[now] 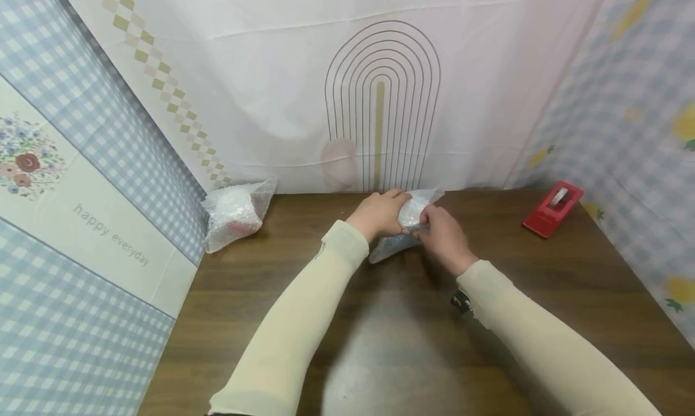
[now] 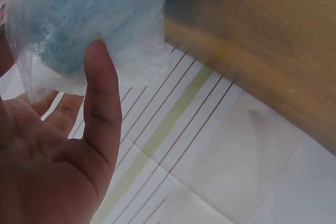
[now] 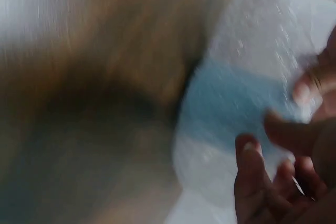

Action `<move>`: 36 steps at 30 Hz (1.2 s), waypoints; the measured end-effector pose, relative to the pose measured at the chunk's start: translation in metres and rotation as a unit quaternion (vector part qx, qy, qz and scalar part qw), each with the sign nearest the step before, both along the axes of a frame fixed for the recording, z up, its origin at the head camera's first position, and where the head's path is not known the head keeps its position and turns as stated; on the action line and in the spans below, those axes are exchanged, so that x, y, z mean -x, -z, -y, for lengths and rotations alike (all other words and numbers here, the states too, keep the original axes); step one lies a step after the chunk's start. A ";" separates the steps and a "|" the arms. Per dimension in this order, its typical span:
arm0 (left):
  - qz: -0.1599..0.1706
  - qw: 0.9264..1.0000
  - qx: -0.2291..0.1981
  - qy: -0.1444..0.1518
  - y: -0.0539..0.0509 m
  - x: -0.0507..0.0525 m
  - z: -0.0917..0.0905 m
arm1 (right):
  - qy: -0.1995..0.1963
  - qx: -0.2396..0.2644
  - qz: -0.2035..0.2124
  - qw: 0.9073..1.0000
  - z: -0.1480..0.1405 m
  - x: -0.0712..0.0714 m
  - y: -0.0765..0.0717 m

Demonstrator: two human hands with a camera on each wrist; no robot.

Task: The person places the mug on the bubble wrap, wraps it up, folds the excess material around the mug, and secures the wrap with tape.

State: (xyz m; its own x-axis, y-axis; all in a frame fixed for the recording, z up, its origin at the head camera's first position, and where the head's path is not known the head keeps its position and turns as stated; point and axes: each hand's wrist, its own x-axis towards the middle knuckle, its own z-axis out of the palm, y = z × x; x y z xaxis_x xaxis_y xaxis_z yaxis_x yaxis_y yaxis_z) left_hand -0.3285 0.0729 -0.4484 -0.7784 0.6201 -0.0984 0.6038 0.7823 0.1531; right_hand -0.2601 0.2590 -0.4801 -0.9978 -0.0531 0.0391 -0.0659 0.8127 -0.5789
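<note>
Bubble wrap [image 1: 414, 210] is folded around a light-blue thing near the back of the table, held between both hands. My left hand [image 1: 380, 214] grips its left side; in the left wrist view the thumb [image 2: 100, 85] lies across the wrap, fingers behind it. From the right, my right hand [image 1: 446, 240] pinches the wrap's edge between thumb and fingers. The right wrist view shows the blue thing through the clear wrap [image 3: 226, 103] as a wide band; its kind cannot be made out.
A second bubble-wrapped bundle [image 1: 233, 214], with some red showing through, lies at the back left of the table. Toward the right edge stands a red tape dispenser [image 1: 554, 210]. Patterned cloth [image 1: 271, 90] hangs behind the brown wooden table [image 1: 260, 319] and at both sides.
</note>
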 end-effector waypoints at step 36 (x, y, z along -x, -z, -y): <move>-0.035 0.997 -0.033 -0.054 0.000 -0.018 -0.016 | -0.060 -0.155 0.175 0.970 -0.109 -0.015 0.003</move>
